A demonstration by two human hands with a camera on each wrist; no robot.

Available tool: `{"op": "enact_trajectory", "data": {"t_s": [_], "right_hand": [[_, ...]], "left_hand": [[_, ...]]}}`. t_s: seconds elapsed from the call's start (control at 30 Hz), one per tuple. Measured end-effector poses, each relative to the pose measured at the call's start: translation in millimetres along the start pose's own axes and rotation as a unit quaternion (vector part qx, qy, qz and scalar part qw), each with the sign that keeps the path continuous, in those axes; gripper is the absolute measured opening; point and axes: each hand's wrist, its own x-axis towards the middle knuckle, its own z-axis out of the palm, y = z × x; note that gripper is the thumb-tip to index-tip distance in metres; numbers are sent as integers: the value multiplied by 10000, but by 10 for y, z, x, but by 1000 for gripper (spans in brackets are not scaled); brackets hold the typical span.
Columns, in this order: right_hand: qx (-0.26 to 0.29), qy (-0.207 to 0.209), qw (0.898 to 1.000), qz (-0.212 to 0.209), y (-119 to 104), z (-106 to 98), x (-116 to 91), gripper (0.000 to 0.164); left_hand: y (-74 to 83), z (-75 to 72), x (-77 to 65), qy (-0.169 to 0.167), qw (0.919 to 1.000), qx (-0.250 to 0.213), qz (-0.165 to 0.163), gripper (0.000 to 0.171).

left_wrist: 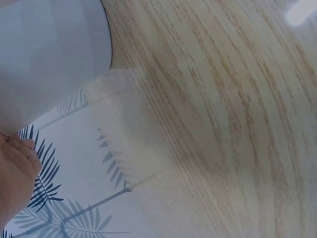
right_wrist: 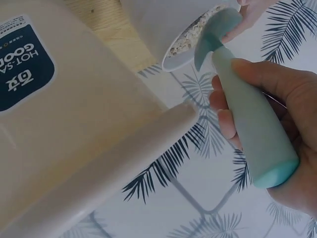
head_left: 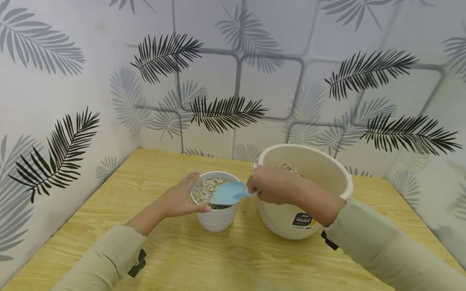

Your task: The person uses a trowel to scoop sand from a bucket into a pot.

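A white pot [head_left: 215, 221] stands upright on the table, filled near its rim with pale, coarse granular material [head_left: 206, 188]. My left hand [head_left: 178, 199] holds the pot at its left side, thumb across the near side and fingers behind. In the left wrist view, part of that hand [left_wrist: 17, 171] shows beside the pot wall [left_wrist: 54, 54]. My right hand [head_left: 274, 184] grips a light blue hand trowel [head_left: 228, 193], its blade over the pot's opening. The right wrist view shows fingers and thumb wrapped round the trowel's thick handle [right_wrist: 252, 119].
A large cream bucket [head_left: 274, 216] with a dark label [head_left: 303, 220] stands close to the right of the pot, under my right forearm. More granular material [head_left: 290, 168] shows inside it. The wood-grain table [head_left: 174, 258] meets a leaf-patterned wall [head_left: 262, 89] at the back.
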Motion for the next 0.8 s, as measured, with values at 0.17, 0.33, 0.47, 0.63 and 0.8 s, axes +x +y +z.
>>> {"op": "enact_trajectory", "data": {"t_s": [0.17, 0.33, 0.47, 0.63, 0.8], "right_hand": [[-439, 457, 9980, 64, 66, -62, -126, 14], [-856, 938, 9919, 8, 188, -121, -296, 17], [-388, 1157, 9922, 271, 264, -147, -415, 12], [-148, 1348, 9899, 415, 329, -152, -536, 14], [154, 1418, 9879, 612, 366, -144, -638, 16]], "left_hand": [[17, -2, -6, -63, 10000, 49, 7, 111], [26, -31, 7, -167, 9997, 190, 34, 114], [26, -60, 23, -232, 9993, 271, 56, 115], [32, -90, 45, -219, 9994, 269, 86, 113], [69, -126, 94, -165, 9988, 426, 161, 114]]}}
